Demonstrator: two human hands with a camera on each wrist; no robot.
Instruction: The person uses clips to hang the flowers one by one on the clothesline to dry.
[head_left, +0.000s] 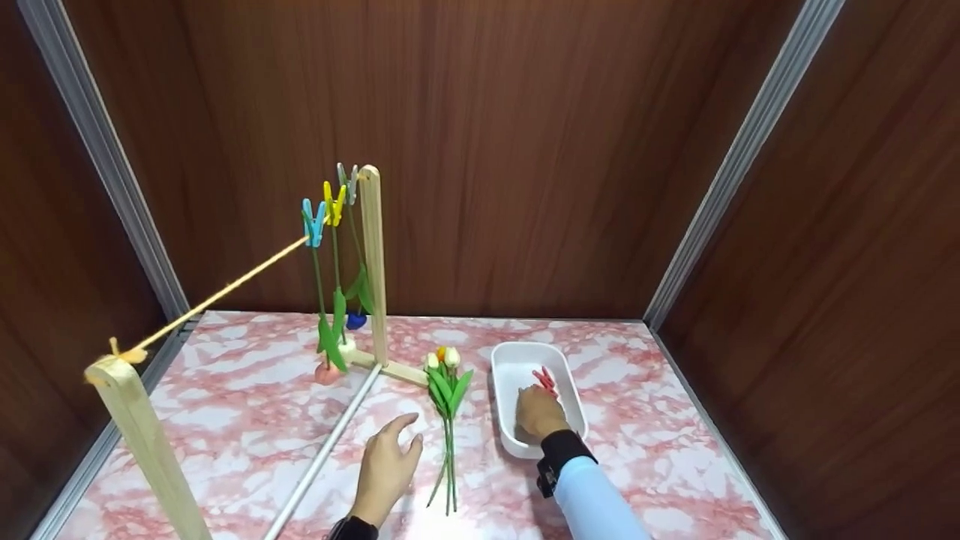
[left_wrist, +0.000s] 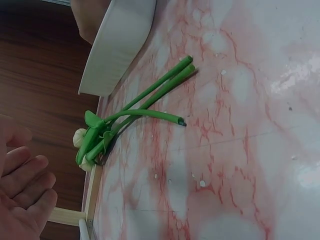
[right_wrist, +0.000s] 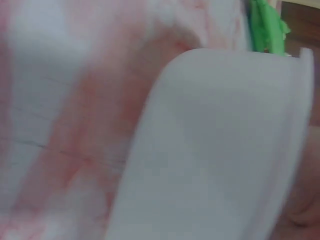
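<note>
My right hand (head_left: 541, 412) is down in a white plastic tray (head_left: 516, 369) with rounded corners; my left hand (head_left: 388, 466) is free.

My right fingertips are hidden, so I cannot tell whether they grasp anything; a red plastic clothespin (head_left: 545, 381) lies just beyond them in the tray. My left fingers are loosely bent, holding nothing, near three green-stemmed artificial tulips (head_left: 450, 397) lying between my hands on the pink-and-white marbled tabletop (head_left: 645, 480). Leftward, plastic clothespins, blue (head_left: 313, 226), yellow (head_left: 334, 210) and grey, hang flowers head-down from a yellow cord (head_left: 255, 271).
</note>
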